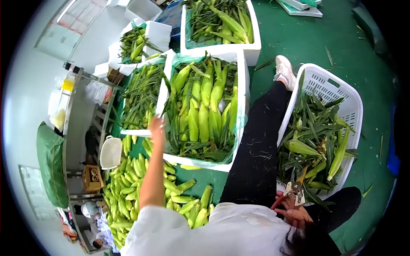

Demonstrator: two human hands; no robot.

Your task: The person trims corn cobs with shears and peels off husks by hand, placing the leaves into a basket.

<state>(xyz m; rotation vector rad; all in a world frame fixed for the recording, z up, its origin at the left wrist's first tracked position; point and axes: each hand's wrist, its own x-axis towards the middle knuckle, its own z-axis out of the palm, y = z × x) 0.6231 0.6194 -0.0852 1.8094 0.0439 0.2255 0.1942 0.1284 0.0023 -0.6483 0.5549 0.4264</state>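
My left arm reaches out over the near edge of a white foam box [239, 145]. My left hand [157, 127] is smeared by motion beside that box's left wall, so its fingers cannot be made out. Rows of green corn ears [203, 121] lie in the box among leaves and a green plastic liner. Close to my lap, my right hand [295, 212] is closed around the red handles of pruning shears [296, 192], whose blades point up over the near rim of a white plastic basket [358, 106]. Trimmed husks, leaves and ears [314, 141] fill much of the basket.
A large pile of corn ears [128, 187] covers the floor at left. More foam boxes with corn [226, 25] and leaves [143, 96] stand ahead. A metal rack [68, 141], a small white tub [111, 152] and a green sack [51, 164] are farther left. My leg [260, 141] lies between box and basket.
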